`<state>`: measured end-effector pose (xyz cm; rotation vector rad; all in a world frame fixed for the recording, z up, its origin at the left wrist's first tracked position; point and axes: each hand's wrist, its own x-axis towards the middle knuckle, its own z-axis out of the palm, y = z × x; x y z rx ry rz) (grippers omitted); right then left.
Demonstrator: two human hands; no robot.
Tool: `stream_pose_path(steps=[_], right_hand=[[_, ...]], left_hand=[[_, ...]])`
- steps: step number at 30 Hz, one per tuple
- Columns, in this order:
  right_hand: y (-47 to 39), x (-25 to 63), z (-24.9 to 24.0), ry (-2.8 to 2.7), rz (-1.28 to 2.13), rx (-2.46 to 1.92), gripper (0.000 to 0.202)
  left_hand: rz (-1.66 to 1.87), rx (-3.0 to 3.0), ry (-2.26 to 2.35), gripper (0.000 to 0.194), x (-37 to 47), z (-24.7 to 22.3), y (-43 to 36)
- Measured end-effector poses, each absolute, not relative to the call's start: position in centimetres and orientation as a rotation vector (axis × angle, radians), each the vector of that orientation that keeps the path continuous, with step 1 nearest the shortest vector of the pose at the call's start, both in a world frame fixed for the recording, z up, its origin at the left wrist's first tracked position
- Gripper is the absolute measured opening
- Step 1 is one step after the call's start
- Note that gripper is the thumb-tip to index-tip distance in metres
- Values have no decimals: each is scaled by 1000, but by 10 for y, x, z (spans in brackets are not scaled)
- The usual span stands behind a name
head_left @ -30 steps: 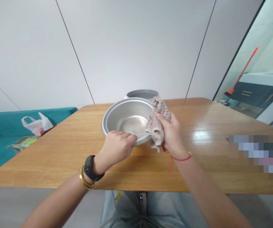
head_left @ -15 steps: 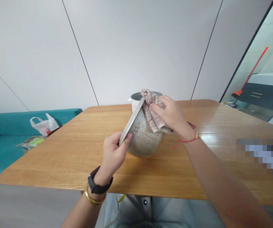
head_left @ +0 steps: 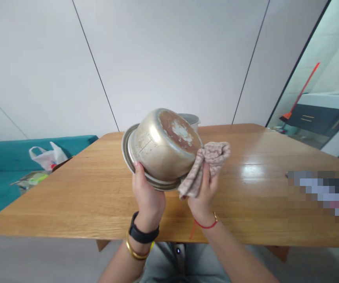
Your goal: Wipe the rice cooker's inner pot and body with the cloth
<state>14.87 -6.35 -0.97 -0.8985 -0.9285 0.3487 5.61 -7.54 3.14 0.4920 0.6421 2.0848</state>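
Silvery metal forms the round, wide-rimmed pot (head_left: 153,153), which is tipped over above the wooden tabletop (head_left: 69,196), in front of the person and between the two hands. Its axis slants from the rim, at the lower left, up to the brown, patchily worn base, which faces up and to the right; the mouth is turned away out of sight. From the left hand (head_left: 148,196), the pot lies ahead and slightly to the right. That grip is closed on the near part of the rim, thumb along the outside, the other fingers mostly hidden beneath. The right hand (head_left: 203,198) has its grip closed around a bunched, pinkish-beige patterned cloth (head_left: 194,175), which lies against the lower right of the pot, by the edge of the base. So the left hand is nearer the rim and the right nearer the base. Whether the pot touches the tabletop, I cannot tell. Behind it, partly covered, stands a pale vessel with a grey rim (head_left: 192,118).
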Motion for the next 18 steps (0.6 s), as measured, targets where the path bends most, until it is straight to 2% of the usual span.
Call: stream_pose_path(steps=[2, 6, 9, 12, 15, 18], right_hand=[[-79, 147, -11, -1003, 94, -945, 42], [-92, 148, 5, -1392, -413, -987, 47], [-93, 145, 23, -1517, -546, -936, 50], [-83, 151, 51, -1679, -325, -921, 46], [-52, 178, 78, -1758, 200, -824, 39], [-19, 211, 79, -1625, 690, -822, 38]], left_hand=[[2070, 483, 699, 37, 58, 25, -74], [2080, 553, 748, 37, 59, 16, -78], [2006, 593, 745, 28, 62, 11, -82], [1999, 608, 664, 33, 61, 13, -85], [1939, 547, 605, 45, 55, 23, -91], [1829, 535, 611, 49, 48, 32, -100]])
